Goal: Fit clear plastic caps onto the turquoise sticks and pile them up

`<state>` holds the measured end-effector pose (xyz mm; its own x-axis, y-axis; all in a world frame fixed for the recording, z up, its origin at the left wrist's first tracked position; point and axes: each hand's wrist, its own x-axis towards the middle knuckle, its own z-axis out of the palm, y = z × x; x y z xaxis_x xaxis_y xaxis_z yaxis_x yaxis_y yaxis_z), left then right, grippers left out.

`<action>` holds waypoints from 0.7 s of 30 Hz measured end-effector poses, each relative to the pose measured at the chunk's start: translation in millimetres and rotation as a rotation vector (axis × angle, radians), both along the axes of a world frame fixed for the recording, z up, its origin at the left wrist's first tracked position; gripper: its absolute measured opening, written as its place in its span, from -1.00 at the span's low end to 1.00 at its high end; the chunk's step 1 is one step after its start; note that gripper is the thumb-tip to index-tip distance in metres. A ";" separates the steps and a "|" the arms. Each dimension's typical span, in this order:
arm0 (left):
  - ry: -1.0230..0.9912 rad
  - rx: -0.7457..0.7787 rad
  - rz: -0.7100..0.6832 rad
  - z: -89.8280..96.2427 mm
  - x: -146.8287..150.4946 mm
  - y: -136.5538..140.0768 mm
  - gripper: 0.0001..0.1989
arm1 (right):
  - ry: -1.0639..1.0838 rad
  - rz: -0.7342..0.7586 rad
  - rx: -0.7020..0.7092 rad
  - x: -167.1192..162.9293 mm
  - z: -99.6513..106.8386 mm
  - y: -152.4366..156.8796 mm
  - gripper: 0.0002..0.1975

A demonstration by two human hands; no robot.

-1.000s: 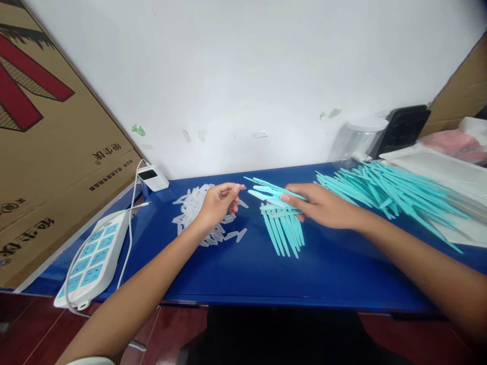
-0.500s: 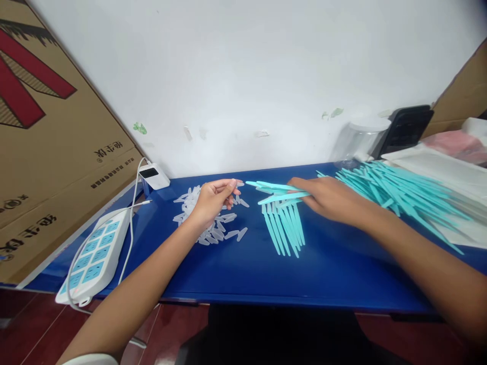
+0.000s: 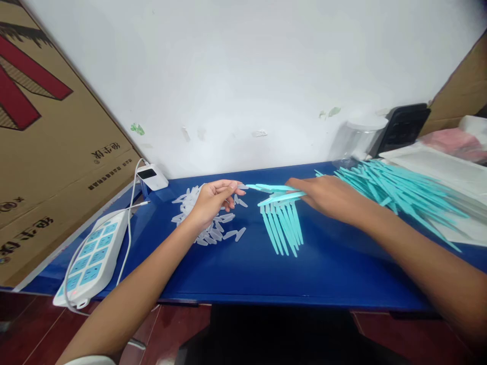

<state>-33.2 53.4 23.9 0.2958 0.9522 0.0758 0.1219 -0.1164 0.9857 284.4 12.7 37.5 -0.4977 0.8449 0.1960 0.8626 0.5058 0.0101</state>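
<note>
My left hand (image 3: pixel 218 199) is closed, pinching a small clear plastic cap (image 3: pixel 242 186) between thumb and fingers. In my right hand (image 3: pixel 317 195) are a few teal eyebrow razors (image 3: pixel 279 188), their ends pointing left. The tip of one razor meets the cap; how far it is inside I cannot tell. Below the held razors, a row of teal razors (image 3: pixel 279 228) lies side by side on the blue table (image 3: pixel 243 276), their upper ends partly covered. A loose heap of clear caps (image 3: pixel 190 203) lies around and behind my left hand.
A large pile of teal razors (image 3: pixel 395 195) lies at the right, partly on white sheeting (image 3: pixel 456 225). Behind it stand a clear jar (image 3: pixel 363 137) and a black object (image 3: pixel 403 129). On the left are a power strip (image 3: pixel 91 258), a white device (image 3: pixel 152 176) and a cardboard box (image 3: pixel 57 152).
The razor tip in my right hand has come left against the cap, closing the small gap between them. My left hand keeps its pinch. The view has shifted slightly.
</note>
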 end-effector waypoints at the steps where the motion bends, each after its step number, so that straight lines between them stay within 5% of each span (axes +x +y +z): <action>1: 0.002 -0.006 -0.003 0.5 -0.1 -0.2 -0.58 | 0.004 0.006 0.000 -0.7 0.4 -0.9 -0.79; 21: 0.005 0.071 0.001 -9.3 6.3 -3.4 -0.65 | 0.019 0.054 -0.036 -13.5 -2.4 -9.0 -0.75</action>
